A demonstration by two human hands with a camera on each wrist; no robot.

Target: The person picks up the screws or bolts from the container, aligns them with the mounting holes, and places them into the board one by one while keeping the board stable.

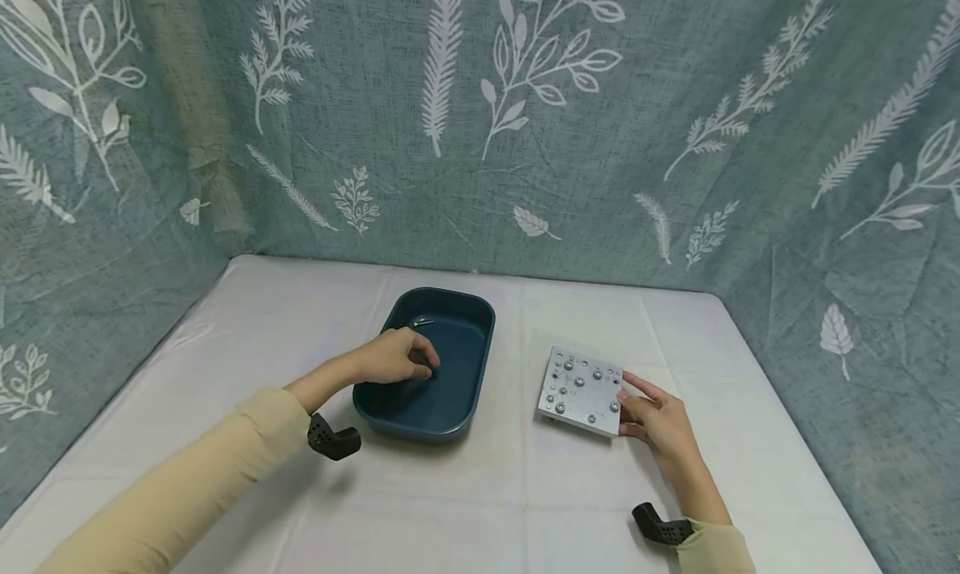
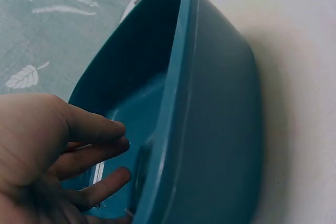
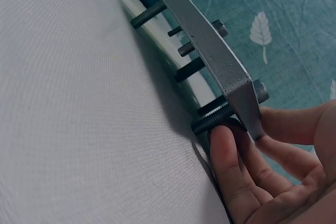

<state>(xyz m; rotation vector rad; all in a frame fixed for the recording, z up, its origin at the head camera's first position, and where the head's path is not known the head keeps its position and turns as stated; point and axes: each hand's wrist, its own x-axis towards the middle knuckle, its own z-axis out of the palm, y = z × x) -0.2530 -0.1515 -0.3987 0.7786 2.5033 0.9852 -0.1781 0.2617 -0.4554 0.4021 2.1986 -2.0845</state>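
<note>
My left hand (image 1: 392,357) reaches into a dark teal plastic bin (image 1: 486,366), its fingers loosely bent. In the left wrist view the fingertips (image 2: 118,129) stand apart, with nothing visible between them. A small screw (image 1: 423,322) lies toward the bin's far left end. My right hand (image 1: 667,428) grips the right edge of a square silver metal plate (image 1: 579,401), thumb on top and fingers underneath. Several bolts sit in the plate; in the right wrist view their threaded shanks (image 3: 149,14) stick out below it, and the plate is tilted.
A white cloth (image 1: 465,507) covers the table. Teal curtains (image 1: 420,199) with white leaf prints stand behind and along both sides. A black wrist mount (image 1: 333,441) is on the left wrist and another (image 1: 660,528) on the right.
</note>
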